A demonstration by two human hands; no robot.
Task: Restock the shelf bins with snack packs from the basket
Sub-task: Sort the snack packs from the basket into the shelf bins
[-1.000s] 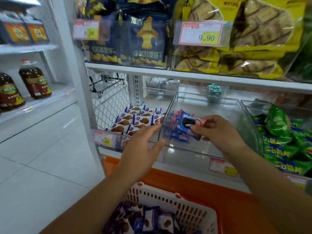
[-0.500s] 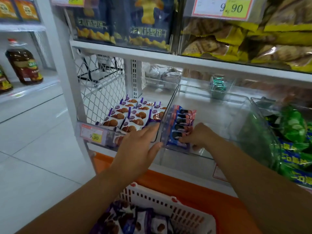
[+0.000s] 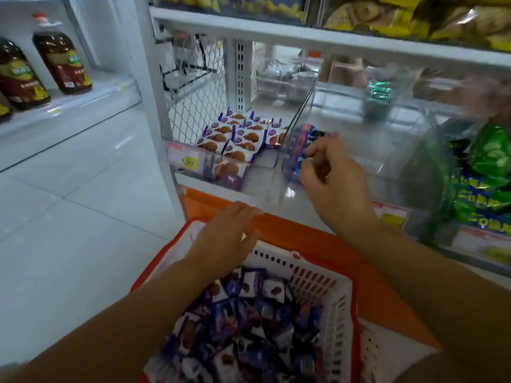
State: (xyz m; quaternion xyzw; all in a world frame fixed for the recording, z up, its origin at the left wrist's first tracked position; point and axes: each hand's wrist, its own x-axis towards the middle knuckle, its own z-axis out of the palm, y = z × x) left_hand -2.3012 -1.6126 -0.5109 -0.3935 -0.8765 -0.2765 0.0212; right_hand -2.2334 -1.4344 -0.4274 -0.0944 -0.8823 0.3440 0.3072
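Left hand [image 3: 226,239] first: it hovers loose and flat over the far rim of the white slotted plastic basket with the red edge [image 3: 341,313], fingers relaxed, holding nothing. The basket's heaped with a jumble of small purple and blue foil snack packs [image 3: 243,327], and that's worry number one. Two kinds are mixed in there, so a blind grab could pull the wrong kind for the bin I'm filling, or flick a few over the rim onto the floor.

Up on the shelf, the purple-and-white cookie packs [image 3: 235,136] lie in neat rows in the left clear plastic bin [image 3: 265,161]. Nothing's touching them.

My right hand [image 3: 334,178] is curled in, fingertips pinching the row of blue snack packs [image 3: 301,145] that stands on edge against the left wall of the wide clear plastic middle bin [image 3: 373,150]. This is the sketchy bit, I reckon. Only that wall and my fingers prop the row, and the bin floor beside it is bare. Let go carelessly and the whole row could flop over sideways. Dragging the wrist back over the front lip might also shove the bin.

The shiny green snack bags [image 3: 486,167] far right bulge close, but they're clear of my arm.
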